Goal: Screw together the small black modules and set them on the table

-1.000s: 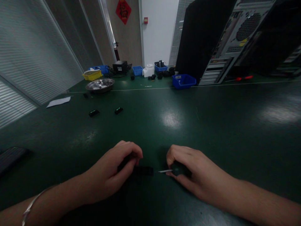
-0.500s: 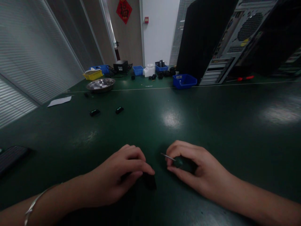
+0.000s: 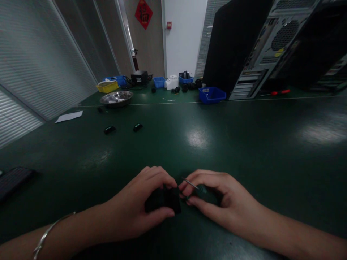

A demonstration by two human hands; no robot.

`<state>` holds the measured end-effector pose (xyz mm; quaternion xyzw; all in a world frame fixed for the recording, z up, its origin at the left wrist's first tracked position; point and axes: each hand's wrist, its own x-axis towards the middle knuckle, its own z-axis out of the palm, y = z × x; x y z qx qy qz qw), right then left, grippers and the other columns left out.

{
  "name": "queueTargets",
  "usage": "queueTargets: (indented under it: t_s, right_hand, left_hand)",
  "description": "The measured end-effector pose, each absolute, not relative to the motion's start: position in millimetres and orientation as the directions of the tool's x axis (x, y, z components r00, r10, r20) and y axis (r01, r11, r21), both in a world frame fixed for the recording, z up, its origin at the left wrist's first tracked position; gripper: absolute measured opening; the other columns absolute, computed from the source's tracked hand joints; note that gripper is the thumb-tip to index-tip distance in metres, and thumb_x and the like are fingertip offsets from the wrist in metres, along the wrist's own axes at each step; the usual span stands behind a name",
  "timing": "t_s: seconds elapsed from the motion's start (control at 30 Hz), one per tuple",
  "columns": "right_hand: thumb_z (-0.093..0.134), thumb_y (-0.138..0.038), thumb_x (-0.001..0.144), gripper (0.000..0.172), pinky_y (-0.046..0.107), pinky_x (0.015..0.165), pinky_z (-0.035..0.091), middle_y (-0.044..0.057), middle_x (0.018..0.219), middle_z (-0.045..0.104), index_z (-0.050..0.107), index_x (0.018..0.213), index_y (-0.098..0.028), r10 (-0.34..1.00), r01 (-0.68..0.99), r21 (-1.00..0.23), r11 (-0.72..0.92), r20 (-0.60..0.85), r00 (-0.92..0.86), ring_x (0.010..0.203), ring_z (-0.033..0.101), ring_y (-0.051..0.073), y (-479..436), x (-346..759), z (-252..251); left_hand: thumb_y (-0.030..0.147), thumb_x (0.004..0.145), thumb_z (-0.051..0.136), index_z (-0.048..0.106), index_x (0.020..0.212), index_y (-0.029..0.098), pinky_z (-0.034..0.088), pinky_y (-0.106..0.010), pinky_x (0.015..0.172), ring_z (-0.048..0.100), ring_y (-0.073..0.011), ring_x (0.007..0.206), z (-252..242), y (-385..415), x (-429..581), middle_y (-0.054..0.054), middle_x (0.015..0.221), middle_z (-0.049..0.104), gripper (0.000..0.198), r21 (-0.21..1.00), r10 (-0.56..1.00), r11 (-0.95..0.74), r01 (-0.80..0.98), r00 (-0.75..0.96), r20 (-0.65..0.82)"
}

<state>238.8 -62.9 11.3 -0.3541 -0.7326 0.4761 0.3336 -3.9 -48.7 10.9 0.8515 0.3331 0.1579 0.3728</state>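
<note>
Low in the view, my left hand (image 3: 143, 202) grips a small black block-shaped part (image 3: 164, 199) between thumb and fingers. Just right of it, my right hand (image 3: 217, 202) is closed round a green-handled screwdriver (image 3: 202, 190), whose thin metal shaft points up and left. The right fingertips are close to the black part's right side, near a tiny dark piece that is too small to make out. Whether they touch the part is unclear.
Two small black parts (image 3: 109, 129) (image 3: 137, 127) lie on the green table (image 3: 233, 141). Behind are a metal bowl (image 3: 116, 98), a yellow basket (image 3: 107, 86), a blue bin (image 3: 211, 95) and a computer case (image 3: 260, 54). A keyboard (image 3: 16, 180) is at the left edge.
My left hand has taken hold of the black part, its fingers now round it. My right hand has moved left, closer to it, with the screwdriver.
</note>
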Motion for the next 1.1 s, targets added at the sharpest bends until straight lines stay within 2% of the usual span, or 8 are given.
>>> queueTargets:
  t_s: [0.13, 0.4, 0.57, 0.7, 0.8, 0.97, 1.1]
  right_hand:
    - [0.067, -0.001, 0.082, 0.021, 0.029, 0.088, 0.055, 0.004, 0.101, 0.074, 0.073, 0.091, -0.019, 0.84, 0.188, -0.939, 0.286, 0.152, -0.521, 0.097, 0.07, 0.018, -65.0, 235.5, 11.8]
    - [0.067, -0.001, 0.082, 0.019, 0.029, 0.089, 0.053, 0.004, 0.101, 0.072, 0.072, 0.088, -0.019, 0.849, 0.173, -0.944, 0.281, 0.16, -0.504, 0.097, 0.069, 0.018, -65.7, 234.8, 9.0]
    - [0.07, -0.002, 0.08, 0.018, 0.028, 0.085, 0.051, 0.001, 0.097, 0.068, 0.067, 0.079, -0.019, 0.858, 0.167, -0.96, 0.223, 0.112, -0.502, 0.093, 0.067, 0.017, -68.1, 232.5, 7.1]
    - [0.07, -0.001, 0.079, 0.019, 0.029, 0.085, 0.05, 0.0, 0.096, 0.066, 0.065, 0.075, -0.019, 0.862, 0.146, -0.975, 0.168, 0.073, -0.501, 0.094, 0.065, 0.017, -69.4, 228.1, 8.3]
    - [0.073, -0.002, 0.077, 0.02, 0.03, 0.085, 0.049, 0.0, 0.097, 0.066, 0.066, 0.082, -0.02, 0.871, 0.149, -0.98, 0.128, 0.04, -0.489, 0.094, 0.064, 0.018, -70.5, 225.6, 6.3]
    - [0.07, -0.002, 0.074, 0.029, 0.029, 0.078, 0.048, -0.001, 0.095, 0.067, 0.065, 0.096, -0.021, 0.884, 0.21, -0.977, 0.046, -0.058, -0.465, 0.087, 0.062, 0.018, -73.9, 222.9, 1.8]
    - [0.068, -0.001, 0.074, 0.032, 0.028, 0.078, 0.048, -0.002, 0.095, 0.066, 0.064, 0.099, -0.022, 0.882, 0.205, -0.977, 0.056, -0.048, -0.469, 0.088, 0.062, 0.017, -77.7, 223.0, 1.7]
  left_hand:
    - [0.022, 0.084, 0.072, 0.053, 0.109, 0.022, 0.046, -0.034, 0.079, 0.056, -0.0221, 0.092, 9.0, -49.0, -2.3, -0.004, 0.105, 0.059, 0.031, 0.754, 0.738, -0.453, 0.475, 0.675, 0.018]
    - [0.018, 0.088, 0.069, 0.056, 0.107, 0.022, 0.044, -0.036, 0.088, 0.056, -0.0219, 0.1, 11.9, -51.7, 0.8, -0.004, 0.109, 0.059, 0.023, 0.747, 0.682, -0.519, 0.416, 0.729, 0.069]
    - [0.024, 0.086, 0.073, 0.054, 0.11, 0.023, 0.045, -0.035, 0.084, 0.056, -0.0224, 0.097, 6.9, -51.2, -0.1, -0.004, 0.108, 0.06, 0.031, 0.752, 0.699, -0.491, 0.44, 0.714, 0.038]
    - [0.034, 0.076, 0.085, 0.053, 0.111, 0.023, 0.046, -0.033, 0.078, 0.056, -0.0224, 0.092, 2.5, -50.5, -1.6, -0.003, 0.102, 0.059, 0.049, 0.754, 0.745, -0.436, 0.492, 0.667, -0.005]
    - [0.039, 0.068, 0.091, 0.054, 0.11, 0.024, 0.046, -0.032, 0.077, 0.056, -0.0224, 0.091, 1.6, -51.3, -1.2, -0.002, 0.101, 0.058, 0.057, 0.74, 0.746, -0.46, 0.49, 0.666, 0.023]
    - [0.034, 0.072, 0.088, 0.054, 0.109, 0.025, 0.046, -0.032, 0.078, 0.056, -0.0222, 0.092, -0.3, -56.2, 4.1, -0.002, 0.1, 0.058, 0.051, 0.741, 0.753, -0.473, 0.476, 0.655, 0.061]
    - [0.033, 0.071, 0.089, 0.054, 0.107, 0.025, 0.046, -0.032, 0.076, 0.055, -0.0225, 0.09, -2.3, -59.4, 8.5, -0.002, 0.1, 0.058, 0.051, 0.744, 0.77, -0.467, 0.478, 0.634, 0.075]
